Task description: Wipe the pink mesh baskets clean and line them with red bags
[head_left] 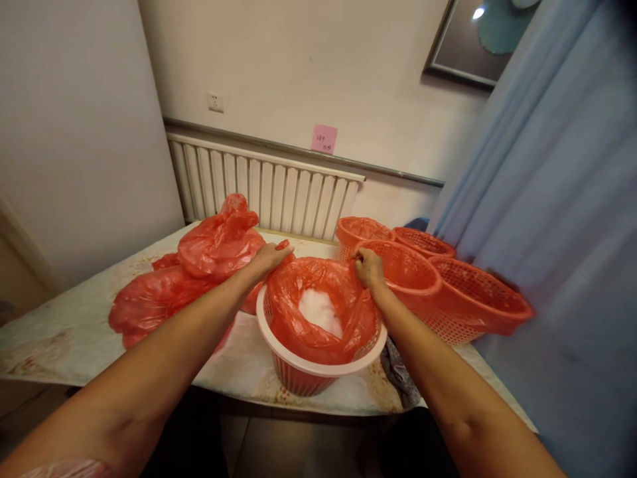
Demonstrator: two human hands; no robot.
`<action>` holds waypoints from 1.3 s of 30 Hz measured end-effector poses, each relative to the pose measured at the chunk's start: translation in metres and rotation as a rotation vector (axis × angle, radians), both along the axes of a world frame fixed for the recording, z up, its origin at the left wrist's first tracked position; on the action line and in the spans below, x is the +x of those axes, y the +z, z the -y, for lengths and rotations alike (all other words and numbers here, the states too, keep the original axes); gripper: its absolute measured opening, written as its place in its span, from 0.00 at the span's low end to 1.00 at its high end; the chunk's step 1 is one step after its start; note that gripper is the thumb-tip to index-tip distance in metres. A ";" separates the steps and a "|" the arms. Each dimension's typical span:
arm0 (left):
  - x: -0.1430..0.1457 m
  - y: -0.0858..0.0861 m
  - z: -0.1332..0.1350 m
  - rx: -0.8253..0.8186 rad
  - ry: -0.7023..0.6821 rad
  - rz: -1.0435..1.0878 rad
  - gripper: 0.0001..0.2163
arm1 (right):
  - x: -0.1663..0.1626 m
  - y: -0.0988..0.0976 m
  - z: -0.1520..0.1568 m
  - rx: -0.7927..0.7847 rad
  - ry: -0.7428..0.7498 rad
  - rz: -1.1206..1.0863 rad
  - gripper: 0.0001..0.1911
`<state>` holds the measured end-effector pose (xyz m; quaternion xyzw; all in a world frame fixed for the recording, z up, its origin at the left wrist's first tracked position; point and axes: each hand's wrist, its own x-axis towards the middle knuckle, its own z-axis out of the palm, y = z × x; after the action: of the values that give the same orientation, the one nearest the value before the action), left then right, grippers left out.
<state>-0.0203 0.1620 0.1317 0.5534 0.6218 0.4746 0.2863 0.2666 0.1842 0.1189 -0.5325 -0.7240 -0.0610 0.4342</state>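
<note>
A white plastic basket (321,367) with a perforated wall stands near the table's front edge. Inside it sits a red plastic bag (293,318), its mouth spread open above the rim. White material (320,311) shows at the bottom of the bag; its kind I cannot make out. My left hand (273,256) is closed on the bag's edge at the far left of the mouth. Across from it, my right hand (369,267) grips the bag's edge at the far right, with the fingers curled in.
Filled red bags (213,245) are heaped on the table at the left. Several orange baskets (478,292) lined with red bags stand at the right, beside a blue curtain (562,219). A dark grey cloth (398,372) lies right of the white basket. Behind is a radiator (269,189).
</note>
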 end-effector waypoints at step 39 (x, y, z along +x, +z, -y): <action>0.010 0.060 0.115 0.469 -0.238 -0.783 0.20 | 0.091 0.026 0.096 -0.075 0.081 -0.161 0.20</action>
<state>-0.0106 0.0466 0.1921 0.8080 0.4911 0.3216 -0.0501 0.3572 0.0881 0.1450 -0.5218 -0.7095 0.0271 0.4729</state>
